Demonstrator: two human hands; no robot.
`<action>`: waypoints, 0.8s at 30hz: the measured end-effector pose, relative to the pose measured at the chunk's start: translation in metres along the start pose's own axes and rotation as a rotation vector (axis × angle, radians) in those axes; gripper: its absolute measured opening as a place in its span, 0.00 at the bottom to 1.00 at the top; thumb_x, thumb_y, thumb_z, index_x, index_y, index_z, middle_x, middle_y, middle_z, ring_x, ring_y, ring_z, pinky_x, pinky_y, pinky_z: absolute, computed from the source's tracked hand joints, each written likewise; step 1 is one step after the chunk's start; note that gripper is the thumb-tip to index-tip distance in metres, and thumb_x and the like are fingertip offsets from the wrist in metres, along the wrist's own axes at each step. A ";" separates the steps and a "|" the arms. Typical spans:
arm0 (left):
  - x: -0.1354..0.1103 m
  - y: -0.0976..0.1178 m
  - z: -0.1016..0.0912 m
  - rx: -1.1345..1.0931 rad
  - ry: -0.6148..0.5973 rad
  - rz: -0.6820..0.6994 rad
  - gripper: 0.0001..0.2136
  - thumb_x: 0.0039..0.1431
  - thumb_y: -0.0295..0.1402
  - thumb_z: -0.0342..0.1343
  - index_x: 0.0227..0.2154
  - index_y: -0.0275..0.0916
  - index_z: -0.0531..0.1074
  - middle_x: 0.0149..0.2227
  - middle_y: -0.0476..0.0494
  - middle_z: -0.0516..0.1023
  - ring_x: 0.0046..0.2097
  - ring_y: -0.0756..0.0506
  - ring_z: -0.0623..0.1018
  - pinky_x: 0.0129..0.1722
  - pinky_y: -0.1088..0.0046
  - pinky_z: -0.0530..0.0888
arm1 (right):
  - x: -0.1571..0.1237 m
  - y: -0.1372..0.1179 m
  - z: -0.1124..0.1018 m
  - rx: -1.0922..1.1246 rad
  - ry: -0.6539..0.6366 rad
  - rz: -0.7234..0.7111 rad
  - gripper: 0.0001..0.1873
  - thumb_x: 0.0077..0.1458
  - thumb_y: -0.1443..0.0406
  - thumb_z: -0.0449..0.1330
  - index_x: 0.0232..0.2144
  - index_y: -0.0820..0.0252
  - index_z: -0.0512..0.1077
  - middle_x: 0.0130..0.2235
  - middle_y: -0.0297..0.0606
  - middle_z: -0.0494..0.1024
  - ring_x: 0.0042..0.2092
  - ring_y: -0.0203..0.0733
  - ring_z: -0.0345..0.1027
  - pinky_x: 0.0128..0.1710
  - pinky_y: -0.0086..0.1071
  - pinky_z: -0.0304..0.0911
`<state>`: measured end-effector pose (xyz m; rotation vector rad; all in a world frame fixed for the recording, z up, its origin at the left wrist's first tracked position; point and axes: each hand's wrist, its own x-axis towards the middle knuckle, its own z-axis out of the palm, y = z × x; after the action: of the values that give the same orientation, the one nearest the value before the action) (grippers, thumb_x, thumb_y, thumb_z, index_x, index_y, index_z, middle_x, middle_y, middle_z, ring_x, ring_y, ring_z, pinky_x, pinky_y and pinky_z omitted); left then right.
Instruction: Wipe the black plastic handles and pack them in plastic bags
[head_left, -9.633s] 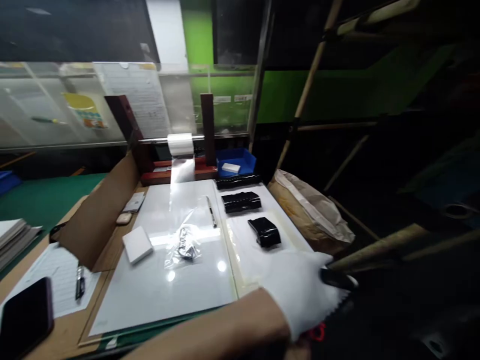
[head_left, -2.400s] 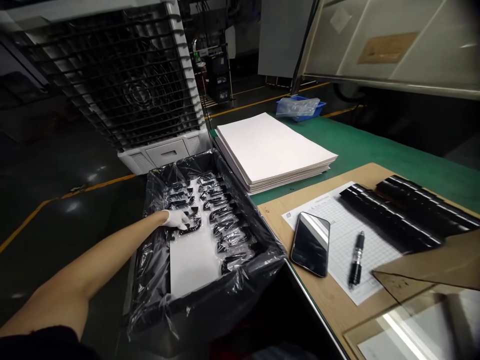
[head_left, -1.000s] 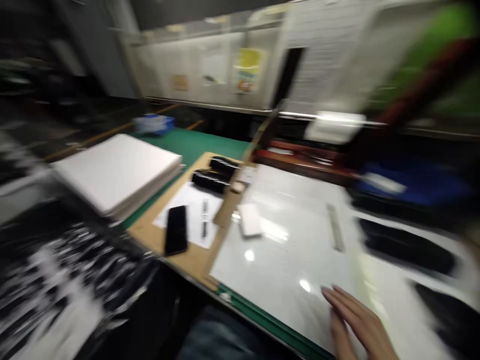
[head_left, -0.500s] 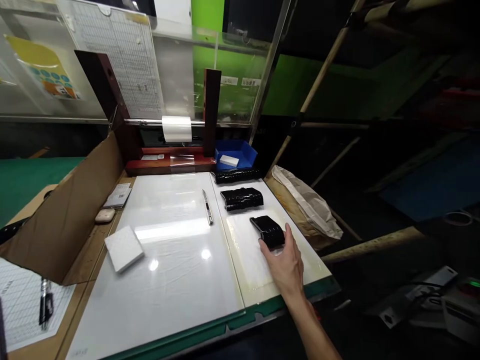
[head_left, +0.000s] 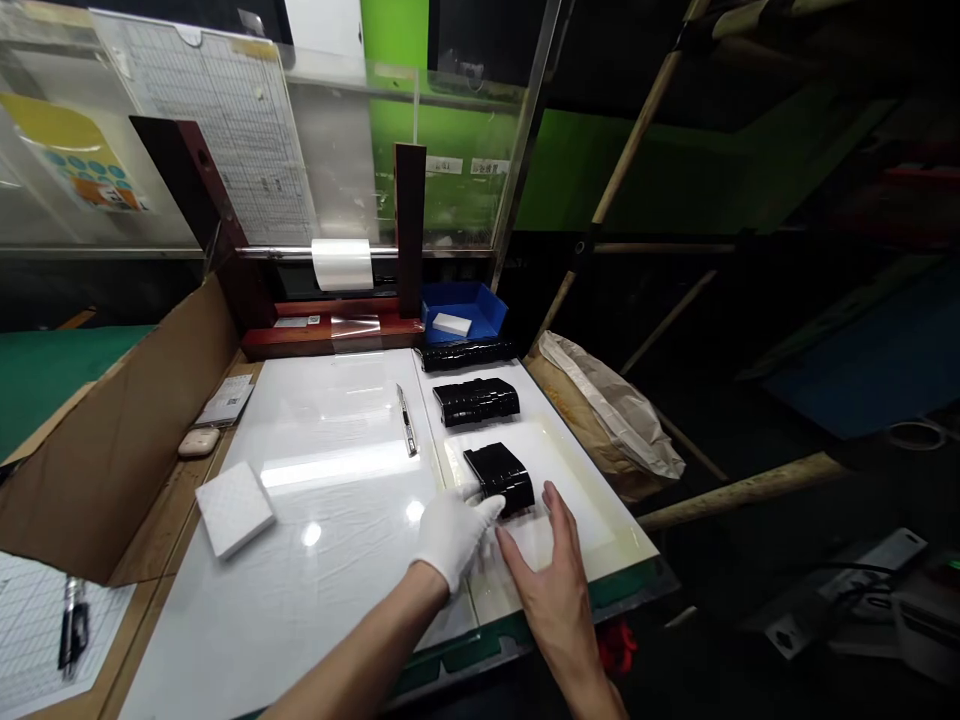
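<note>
A glossy black plastic part [head_left: 500, 477] lies on the pale mat [head_left: 585, 500] at the right of the white work surface. My left hand [head_left: 454, 530], in a white glove, reaches in from below, and its fingertips touch the part's near left edge. My bare right hand [head_left: 551, 580] lies just in front of the part with its fingers stretched out flat on the mat. Neither hand has closed round anything. Two more black parts [head_left: 475, 400] [head_left: 465, 353] lie in a row behind the first.
A film roll [head_left: 342, 264] hangs on a red-brown stand at the back beside a blue bin [head_left: 465, 312]. A slim knife [head_left: 406, 420], a white foam block [head_left: 234, 508] and a cardboard flap [head_left: 112, 440] lie to the left. A brown paper bag [head_left: 607, 410] borders the right edge.
My gloved left hand has come into view and reached the black part. The part has shifted a little left, and my right hand has drawn back from it towards me.
</note>
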<state>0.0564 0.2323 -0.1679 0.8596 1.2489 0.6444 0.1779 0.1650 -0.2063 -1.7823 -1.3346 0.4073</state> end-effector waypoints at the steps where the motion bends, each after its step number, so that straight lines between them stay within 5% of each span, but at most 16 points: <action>1: 0.001 0.001 0.000 -0.032 0.019 0.022 0.32 0.54 0.44 0.66 0.59 0.33 0.69 0.28 0.42 0.80 0.30 0.42 0.79 0.31 0.67 0.73 | -0.007 0.000 -0.005 0.017 0.023 0.019 0.39 0.61 0.47 0.58 0.68 0.53 0.53 0.67 0.46 0.61 0.65 0.56 0.58 0.61 0.50 0.60; 3: -0.009 -0.002 -0.008 -0.105 0.057 0.071 0.24 0.50 0.43 0.69 0.48 0.37 0.76 0.37 0.39 0.82 0.40 0.42 0.79 0.39 0.69 0.73 | -0.023 -0.003 -0.015 0.086 0.101 0.044 0.32 0.61 0.47 0.58 0.63 0.53 0.62 0.61 0.45 0.69 0.61 0.54 0.63 0.60 0.47 0.61; 6: -0.047 -0.022 -0.036 -0.245 0.066 0.081 0.23 0.52 0.56 0.63 0.36 0.41 0.76 0.23 0.49 0.72 0.24 0.48 0.70 0.24 0.72 0.67 | -0.041 -0.016 -0.024 0.199 0.142 0.190 0.22 0.59 0.46 0.60 0.44 0.56 0.74 0.44 0.41 0.79 0.49 0.50 0.72 0.51 0.38 0.65; 9: -0.095 -0.047 -0.068 -0.455 0.090 0.055 0.27 0.55 0.65 0.51 0.28 0.43 0.72 0.13 0.61 0.48 0.14 0.54 0.46 0.14 0.75 0.49 | -0.049 -0.041 -0.021 0.331 -0.187 0.331 0.23 0.58 0.43 0.59 0.30 0.56 0.74 0.31 0.36 0.77 0.38 0.44 0.71 0.42 0.31 0.65; 11: -0.122 -0.062 -0.087 -0.631 0.090 0.013 0.27 0.53 0.64 0.55 0.25 0.42 0.72 0.11 0.61 0.45 0.13 0.55 0.44 0.13 0.76 0.45 | -0.053 -0.061 -0.011 0.464 -0.435 0.365 0.25 0.58 0.41 0.58 0.34 0.56 0.75 0.32 0.36 0.78 0.39 0.43 0.72 0.42 0.30 0.65; 14: -0.152 -0.079 -0.110 -0.798 0.093 -0.058 0.26 0.45 0.62 0.64 0.23 0.40 0.75 0.09 0.62 0.46 0.11 0.57 0.46 0.12 0.77 0.43 | -0.061 -0.090 0.008 0.560 -0.685 0.435 0.27 0.55 0.40 0.60 0.39 0.55 0.77 0.34 0.36 0.80 0.41 0.44 0.73 0.45 0.30 0.66; 17: -0.172 -0.089 -0.126 -0.826 0.130 -0.053 0.26 0.46 0.62 0.63 0.25 0.39 0.75 0.09 0.62 0.47 0.10 0.57 0.46 0.12 0.78 0.44 | -0.073 -0.108 0.024 0.510 -0.840 0.404 0.26 0.53 0.40 0.61 0.29 0.56 0.76 0.29 0.35 0.77 0.37 0.42 0.71 0.42 0.29 0.65; 21: -0.198 -0.092 -0.149 -0.505 0.314 0.034 0.27 0.60 0.60 0.51 0.28 0.39 0.74 0.11 0.56 0.59 0.13 0.54 0.59 0.16 0.78 0.58 | -0.083 -0.117 0.036 0.379 -0.910 0.343 0.28 0.54 0.39 0.60 0.24 0.56 0.74 0.26 0.34 0.74 0.32 0.40 0.67 0.37 0.28 0.65; 24: -0.216 -0.100 -0.169 -0.218 0.466 0.105 0.21 0.62 0.53 0.56 0.31 0.37 0.76 0.25 0.46 0.78 0.28 0.49 0.76 0.31 0.75 0.72 | -0.075 -0.131 0.054 0.317 -1.102 0.242 0.26 0.56 0.40 0.59 0.32 0.56 0.77 0.31 0.35 0.76 0.35 0.42 0.71 0.36 0.28 0.67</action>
<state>-0.1586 0.0358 -0.1508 0.6132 1.5188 1.0881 0.0316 0.1301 -0.1526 -1.4431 -1.5956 1.8088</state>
